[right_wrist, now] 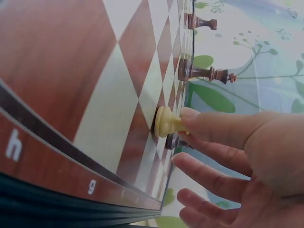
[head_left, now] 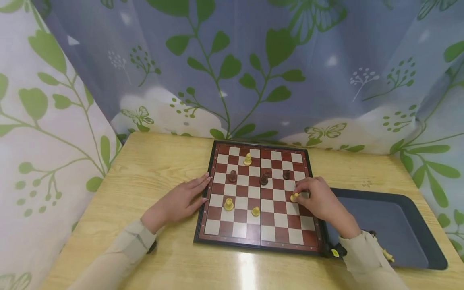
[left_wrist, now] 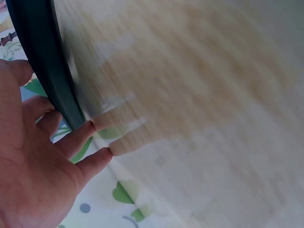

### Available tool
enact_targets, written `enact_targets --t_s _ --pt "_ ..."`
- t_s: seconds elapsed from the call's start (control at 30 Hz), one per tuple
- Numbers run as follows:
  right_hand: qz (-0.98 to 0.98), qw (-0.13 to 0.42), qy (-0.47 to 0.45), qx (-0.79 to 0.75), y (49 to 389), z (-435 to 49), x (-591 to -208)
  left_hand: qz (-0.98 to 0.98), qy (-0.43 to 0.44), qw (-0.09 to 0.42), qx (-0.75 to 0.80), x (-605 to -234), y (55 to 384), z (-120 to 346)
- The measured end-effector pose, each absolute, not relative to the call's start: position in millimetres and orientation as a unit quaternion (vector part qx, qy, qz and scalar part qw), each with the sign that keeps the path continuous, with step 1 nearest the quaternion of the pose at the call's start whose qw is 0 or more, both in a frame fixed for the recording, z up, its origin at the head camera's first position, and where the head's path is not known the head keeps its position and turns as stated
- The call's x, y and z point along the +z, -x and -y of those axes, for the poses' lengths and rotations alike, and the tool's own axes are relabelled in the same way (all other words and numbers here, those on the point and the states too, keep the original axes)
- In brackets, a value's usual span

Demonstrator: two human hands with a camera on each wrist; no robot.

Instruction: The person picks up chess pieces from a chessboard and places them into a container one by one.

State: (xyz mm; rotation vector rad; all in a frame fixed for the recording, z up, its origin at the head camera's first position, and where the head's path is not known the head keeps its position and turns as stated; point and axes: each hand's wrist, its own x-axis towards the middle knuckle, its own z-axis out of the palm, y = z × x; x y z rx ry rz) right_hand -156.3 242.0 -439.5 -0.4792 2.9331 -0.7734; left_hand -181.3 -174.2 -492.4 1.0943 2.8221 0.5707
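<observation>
**Light chess piece (head_left: 295,197) pinched at the chessboard (head_left: 268,233), six others standing free**

Head view: taking the chessboard as a clock face, the left hand (head_left: 179,200) lies at 9 o'clock, fingers extended, their tips at the board's edge, holding nothing. The right hand (head_left: 320,200) reaches in at 3 o'clock and pinches the light chess piece above that side's squares. Six pieces stand ungripped: a tall light piece (head_left: 247,159) towards 11 o'clock, a dark rook (head_left: 233,176) at 10, a broad-topped light piece (head_left: 228,204) between 8 and 9, a light pawn (head_left: 255,211) near 6, a dark king (head_left: 264,178) just off centre towards 12, and a small dark piece (head_left: 286,174) at 2. A dark tray (head_left: 431,257) sits between 3 and 4 o'clock on the table (head_left: 174,257); more pieces (head_left: 388,255) lie in it, partly hidden by the right sleeve (head_left: 366,249).

Left wrist view: the fingers are spread along the dark board edge, gripping no piece.

Right wrist view: thumb and fingers close round the top of the light chess piece near mid-view, the remaining fingers loose. Its base is at the board surface; whether it bears weight I cannot tell. The dark king stands towards 2 o'clock, the dark rook towards 1.

Judging by this, six placements look done, the seventh is not yet released, and the tray's pieces remain off the board.
</observation>
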Motion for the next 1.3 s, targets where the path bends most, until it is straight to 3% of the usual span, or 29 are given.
enact_targets --t_s 0.3,1.3 --pt "-0.955 -0.01 0.124 -0.269 133.4 -239.3 -422.1 -0.918 -0.352 0.027 0.182 -493.4 179.8 173.6" --pt "-0.952 -0.089 0.08 -0.282 76.9 -281.4 -440.9 -0.92 -0.354 0.01 0.17 -498.2 179.5 174.0"
